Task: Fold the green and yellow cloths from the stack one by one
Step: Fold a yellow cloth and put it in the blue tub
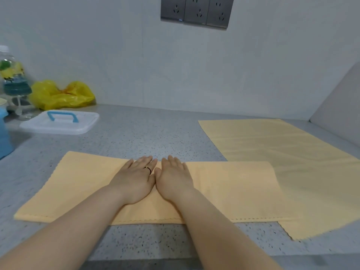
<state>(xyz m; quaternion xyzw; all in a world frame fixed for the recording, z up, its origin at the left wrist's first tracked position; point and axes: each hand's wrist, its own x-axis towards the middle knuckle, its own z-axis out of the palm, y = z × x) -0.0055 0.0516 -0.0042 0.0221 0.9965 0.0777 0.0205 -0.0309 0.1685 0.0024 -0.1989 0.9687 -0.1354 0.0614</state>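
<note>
A yellow cloth (pixel 233 188), folded in half into a long strip, lies across the grey speckled counter (pixel 148 137) in front of me. My left hand (pixel 134 180) and my right hand (pixel 173 178) press flat on its middle, side by side, fingers straight and pointing at the far fold. A ring sits on one finger of my left hand. To the right a second yellow cloth (pixel 282 145) lies spread flat; the folded cloth's right end overlaps it. No green cloth is in view.
At the far left stand a white box lid with a blue handle (pixel 60 122), a crumpled yellow plastic bag (pixel 62 95), a clear bottle (pixel 13 75) and a blue object (pixel 4 137). Wall sockets (pixel 196 11) sit above. A wall (pixel 339 106) bounds the right.
</note>
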